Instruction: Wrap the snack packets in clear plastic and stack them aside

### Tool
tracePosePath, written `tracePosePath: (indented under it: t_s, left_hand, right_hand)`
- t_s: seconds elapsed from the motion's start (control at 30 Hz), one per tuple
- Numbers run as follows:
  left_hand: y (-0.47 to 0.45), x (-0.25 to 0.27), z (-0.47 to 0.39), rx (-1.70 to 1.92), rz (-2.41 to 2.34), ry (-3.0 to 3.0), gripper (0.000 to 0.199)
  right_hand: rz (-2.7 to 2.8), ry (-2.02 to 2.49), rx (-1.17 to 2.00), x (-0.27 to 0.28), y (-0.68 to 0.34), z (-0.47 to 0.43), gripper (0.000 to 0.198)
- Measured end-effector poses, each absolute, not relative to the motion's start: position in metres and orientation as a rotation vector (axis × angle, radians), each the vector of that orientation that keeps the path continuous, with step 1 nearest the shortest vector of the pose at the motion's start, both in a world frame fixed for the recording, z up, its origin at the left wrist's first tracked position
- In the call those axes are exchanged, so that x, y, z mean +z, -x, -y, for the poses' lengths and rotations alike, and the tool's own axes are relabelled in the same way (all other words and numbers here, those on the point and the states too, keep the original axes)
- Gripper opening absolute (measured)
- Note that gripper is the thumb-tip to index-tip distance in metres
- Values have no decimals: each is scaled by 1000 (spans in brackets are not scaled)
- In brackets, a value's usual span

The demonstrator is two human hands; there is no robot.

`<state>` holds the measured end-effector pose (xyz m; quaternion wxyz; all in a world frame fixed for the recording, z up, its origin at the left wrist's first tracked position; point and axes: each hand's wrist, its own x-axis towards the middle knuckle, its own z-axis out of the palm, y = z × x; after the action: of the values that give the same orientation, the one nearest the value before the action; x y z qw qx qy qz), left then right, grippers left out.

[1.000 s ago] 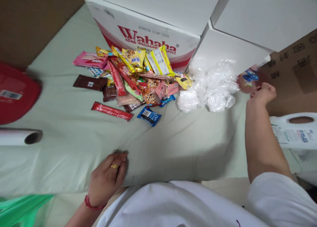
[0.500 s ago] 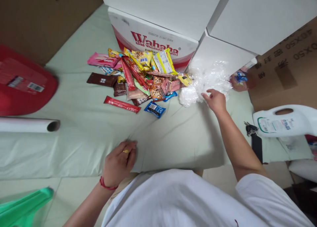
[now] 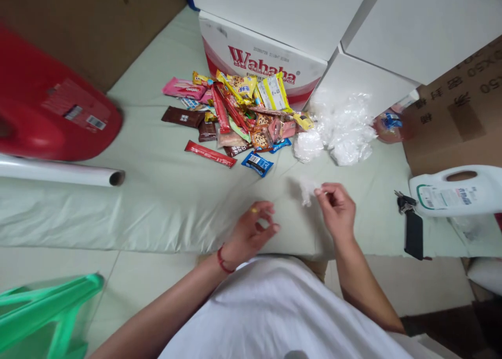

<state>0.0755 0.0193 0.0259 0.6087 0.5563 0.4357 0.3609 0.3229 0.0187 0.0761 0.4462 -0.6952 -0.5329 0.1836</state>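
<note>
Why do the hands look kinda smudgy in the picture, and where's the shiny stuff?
In the head view, the left hand is a bit blurred, probably from moving; in the head view, the thin plastic pinched by the right hand looks fuzzy too; in the head view, white glints shine on the crinkly clear plastic pile.

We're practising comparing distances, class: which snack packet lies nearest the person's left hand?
The blue packet with a white barcode; the loose red packet and the pile lie farther from the left hand.
</note>
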Motion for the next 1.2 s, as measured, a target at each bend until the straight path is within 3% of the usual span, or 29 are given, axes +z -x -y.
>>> tracePosePath:
  t_s: [0.03, 0.07, 0.17, 0.3, 0.37, 0.47, 0.57, 0.7, 1.0, 1.2]
  left_hand:
    - [-89, 27, -23, 809, -996, -1246, 57]
    - [-100, 28, -27, 797, -1013, -1222, 58]
    - [-112, 25, -40, 784, -1037, -1123, 33]
    - [-97, 24, -48, 870, -926, -730, 37]
    - [-89, 26, -47, 892, -870, -571, 41]
    - [-85, 30, -41, 898, -868, -504, 42]
    - [-89, 32, -35, 887, -863, -533, 41]
    - [-89, 35, -34, 828, -839, -622, 37]
    - [-54, 29, -67, 635, -760, -1109, 26]
    - [-67, 38, -56, 925, -1131, -1150, 25]
  right_hand:
    - [1277, 1720, 593, 70, -309, -11, 27]
    - [1215, 1706, 725, 65, -299, -6, 29]
    - [910, 1611, 1018, 57, -288, 1, 39]
    - [589, 1571, 1267, 51, -305, 3, 54]
    - [669, 1654, 1222, 48, -312, 7, 53]
    - [1086, 1719, 771, 48, -310, 17, 43]
    - [1600, 1574, 477, 52, -297, 20, 47]
    - [1689, 1449, 655, 52, -287, 10, 20]
    - [929, 1564, 1371, 64, -313, -6, 46]
    - [832, 1565, 1097, 60, -302, -4, 41]
